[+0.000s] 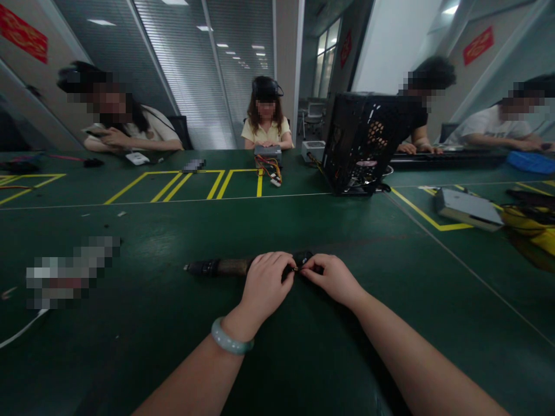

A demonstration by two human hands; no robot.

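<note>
A tiny metallic piece (296,268) sits pinched between the narrowed fingers of the left hand (267,281) and right hand (332,278), above the middle of the green desk (173,346). A dark handheld tool (229,267) lies just beyond them, its tip pointing left and its far end partly hidden by the left hand. On the far right, an open black computer case (366,141) stands upright, circuitry and wires visible inside, near the seam between desk sections. Bare green surface runs between the hands and the yellow tape outlines (217,185) on the far side.
</note>
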